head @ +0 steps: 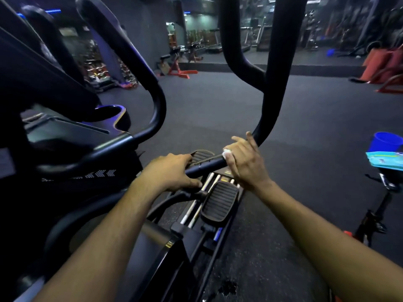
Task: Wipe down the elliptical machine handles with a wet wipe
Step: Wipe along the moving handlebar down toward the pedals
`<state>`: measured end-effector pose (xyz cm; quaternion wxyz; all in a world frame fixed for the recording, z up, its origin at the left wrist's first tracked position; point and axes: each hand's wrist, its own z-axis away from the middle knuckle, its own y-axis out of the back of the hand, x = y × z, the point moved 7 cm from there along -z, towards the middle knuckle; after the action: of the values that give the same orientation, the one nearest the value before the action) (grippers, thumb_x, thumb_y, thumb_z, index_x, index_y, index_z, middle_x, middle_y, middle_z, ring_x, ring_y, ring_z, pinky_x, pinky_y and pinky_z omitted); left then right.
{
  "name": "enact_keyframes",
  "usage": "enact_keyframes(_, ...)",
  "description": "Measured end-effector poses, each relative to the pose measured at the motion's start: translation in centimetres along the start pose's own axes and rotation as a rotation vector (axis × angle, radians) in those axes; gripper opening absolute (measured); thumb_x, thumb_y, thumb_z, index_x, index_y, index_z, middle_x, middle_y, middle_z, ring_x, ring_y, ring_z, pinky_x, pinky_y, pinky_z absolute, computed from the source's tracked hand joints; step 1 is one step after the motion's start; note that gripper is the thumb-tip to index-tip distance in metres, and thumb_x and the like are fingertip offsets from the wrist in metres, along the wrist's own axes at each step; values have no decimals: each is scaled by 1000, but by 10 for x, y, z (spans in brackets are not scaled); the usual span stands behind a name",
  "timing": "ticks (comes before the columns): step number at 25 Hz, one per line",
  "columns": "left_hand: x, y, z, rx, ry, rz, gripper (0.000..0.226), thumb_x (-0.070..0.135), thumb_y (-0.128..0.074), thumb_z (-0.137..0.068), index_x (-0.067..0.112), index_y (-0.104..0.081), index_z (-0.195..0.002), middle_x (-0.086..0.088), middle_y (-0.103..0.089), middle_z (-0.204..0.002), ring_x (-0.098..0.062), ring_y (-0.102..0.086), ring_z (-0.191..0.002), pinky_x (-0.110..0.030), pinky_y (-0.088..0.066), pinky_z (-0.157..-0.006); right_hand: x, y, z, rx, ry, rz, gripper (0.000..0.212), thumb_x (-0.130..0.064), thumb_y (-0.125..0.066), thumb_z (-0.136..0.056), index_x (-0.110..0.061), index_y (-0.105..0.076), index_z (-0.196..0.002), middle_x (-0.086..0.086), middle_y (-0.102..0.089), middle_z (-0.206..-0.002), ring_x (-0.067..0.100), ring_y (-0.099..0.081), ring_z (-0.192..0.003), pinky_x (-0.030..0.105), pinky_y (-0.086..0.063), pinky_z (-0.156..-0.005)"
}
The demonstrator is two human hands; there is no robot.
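A black elliptical handle (274, 88) rises from the centre and bends down to a low end between my hands. My right hand (244, 158) is wrapped round this low part with a white wet wipe (226, 152) bunched under the fingers against the bar. My left hand (174, 171) grips the end of the same handle (205, 166) just left of it, thumb underneath. A second black handle (152, 88) curves up on the left beside the console (65, 131).
The elliptical's ribbed pedals (220, 201) and rails lie below my hands. At the right edge a blue cup (386, 144) and a light blue wipe packet (386, 162) sit on another machine's seat. Red benches and racks stand on the dark gym floor beyond.
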<state>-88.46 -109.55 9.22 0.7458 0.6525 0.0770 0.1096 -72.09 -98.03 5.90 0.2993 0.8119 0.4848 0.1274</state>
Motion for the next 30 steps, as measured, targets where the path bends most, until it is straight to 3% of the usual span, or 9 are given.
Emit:
enact_keyframes(3, -28, -1, 29, -142, 68, -71, 75, 76, -74, -75, 44, -46, -137, -3, -64, -127, -31, -64, -114, -37, -50, -92, -17, -10, -20, 8, -100, -104, 31, -21, -39, -98, -10, -64, -83, 7, -66, -80, 32, -64, -85, 45, -39, -112)
enact_keyframes(7, -52, -3, 42, -68, 170, -45, 43, 67, -73, -79, 37, -58, -105, 5, -63, -100, -26, -64, -92, -35, -48, -77, -19, -3, 3, -51, 106, -196, 33, -9, -42, -88, -5, -68, -107, 7, -70, -104, 24, -60, -100, 40, -34, -116)
enact_keyframes(11, -48, -3, 41, -12, 170, -51, 39, 63, -71, -79, 37, -60, -106, 2, -58, -96, -31, -67, -96, -35, -49, -78, -7, -5, -22, -42, -141, -81, 27, -19, -39, -90, -11, -63, -83, 8, -65, -78, 35, -59, -78, 44, -44, -93)
enact_keyframes(16, -49, -4, 45, 3, 183, -39, 34, 64, -69, -80, 39, -55, -98, 8, -52, -86, -25, -57, -83, -36, -48, -77, -30, -2, 25, -3, 8, -193, 35, -6, -41, -100, -5, -62, -128, 8, -62, -130, 23, -54, -129, 48, -27, -121)
enact_keyframes(19, -49, -1, 47, 14, 197, -42, 33, 64, -69, -81, 39, -51, -93, 9, -52, -84, -24, -56, -81, -37, -49, -76, -21, -2, 14, 3, -114, -215, 35, 0, -45, -94, -5, -64, -124, 8, -66, -123, 25, -59, -122, 49, -25, -122)
enact_keyframes(22, -47, 1, 50, 41, 178, -46, 41, 68, -70, -81, 42, -54, -108, 2, -62, -103, -26, -58, -87, -39, -51, -80, -49, -8, 5, -64, -111, -322, 35, -3, -43, -95, -5, -66, -120, 8, -67, -119, 24, -59, -117, 43, -25, -123)
enact_keyframes(26, -80, 7, 82, 71, 158, 107, 86, 76, -75, -73, 56, -36, -147, 4, -66, -131, -28, -65, -116, -41, -54, -95, -43, 2, 10, -81, 36, -309, 32, -7, -44, -100, -6, -66, -123, 9, -67, -122, 25, -61, -116, 44, -31, -120)
enact_keyframes(28, -113, 3, 107, 50, 231, 81, 87, 78, -76, -70, 57, -37, -145, 7, -67, -130, -25, -65, -116, -39, -54, -96, -50, -2, -2, -81, -97, -286, 32, -12, -40, -100, -6, -67, -116, 8, -69, -113, 28, -63, -107, 45, -31, -120)
enact_keyframes(30, -136, -6, 127, 87, 329, 130, 77, 76, -77, -70, 55, -48, -138, 4, -68, -111, -27, -66, -106, -37, -54, -91, -77, -10, 0, -107, -59, -284, 34, -11, -39, -100, -4, -65, -120, 9, -68, -119, 27, -61, -114, 45, -28, -122)
